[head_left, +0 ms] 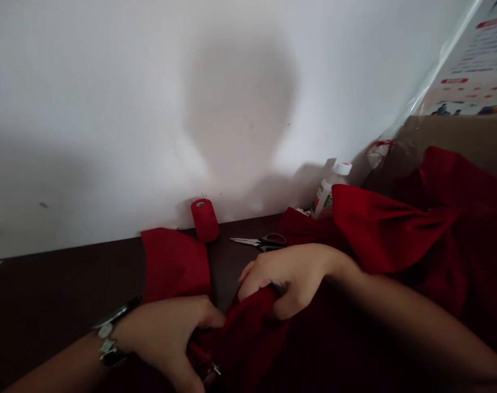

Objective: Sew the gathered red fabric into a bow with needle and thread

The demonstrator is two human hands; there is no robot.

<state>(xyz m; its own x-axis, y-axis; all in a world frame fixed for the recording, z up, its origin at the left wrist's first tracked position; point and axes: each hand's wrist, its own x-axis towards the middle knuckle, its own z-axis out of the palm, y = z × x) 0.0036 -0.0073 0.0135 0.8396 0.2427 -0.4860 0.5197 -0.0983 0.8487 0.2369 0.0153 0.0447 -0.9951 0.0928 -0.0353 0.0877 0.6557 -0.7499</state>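
Note:
Both hands grip a bunched fold of red fabric (248, 333) low in the middle of the view. My left hand (170, 338), with a watch at the wrist, pinches the fold from the left; a small metal piece shows just under its fingers. My right hand (289, 278) clutches the same fold from above, fingers curled over the cloth. The fabric spreads away to the right in a large heap (415, 234), and a flat piece of it (174, 262) lies on the dark table (47, 295) behind my left hand.
A red thread spool (204, 219) stands against the white wall. Scissors (262, 241) lie on the table beside it. A white-capped plastic bottle (328, 191) stands behind the fabric heap. A cardboard box with a printed sheet (473, 71) fills the right corner.

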